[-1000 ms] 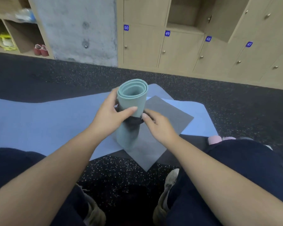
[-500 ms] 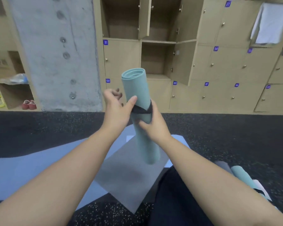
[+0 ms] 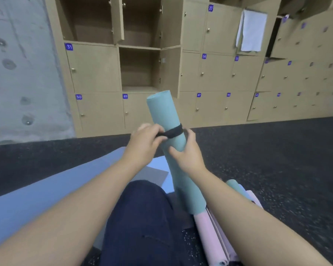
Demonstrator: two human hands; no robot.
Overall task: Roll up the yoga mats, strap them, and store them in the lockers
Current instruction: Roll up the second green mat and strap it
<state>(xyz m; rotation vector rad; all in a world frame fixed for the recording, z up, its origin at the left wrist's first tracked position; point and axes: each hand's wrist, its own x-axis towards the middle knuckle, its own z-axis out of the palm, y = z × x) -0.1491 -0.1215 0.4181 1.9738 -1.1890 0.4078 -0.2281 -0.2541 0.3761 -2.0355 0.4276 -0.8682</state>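
Right now we are holding a rolled-up green mat [image 3: 168, 120] up in front of us, and it leans a little to the left at the top. A black strap [image 3: 171, 132] goes around its middle. Our left hand [image 3: 144, 145] pinches the loose end of the strap with curled fingers. Our right hand [image 3: 188, 153] wraps around the roll just under the strap, with the thumb on the front. The bottom of the roll hangs low by our right arm, close to a pink mat [image 3: 211, 233] and another green roll [image 3: 236, 188] on the dark floor [image 3: 277, 150]. We cannot tell if it touches them. A blue mat [image 3: 37, 192] lies flat on the floor to our left, with a grey square sheet [image 3: 154, 175] on top of it. Our knee in dark pants [image 3: 142, 217] is in the middle. Ahead of us stand the wooden lockers [image 3: 215, 73] with small blue number tags. Some doors are open, like the one [image 3: 138, 68] right behind the top of the roll. A white towel [image 3: 252, 31] hangs on a locker door up high.
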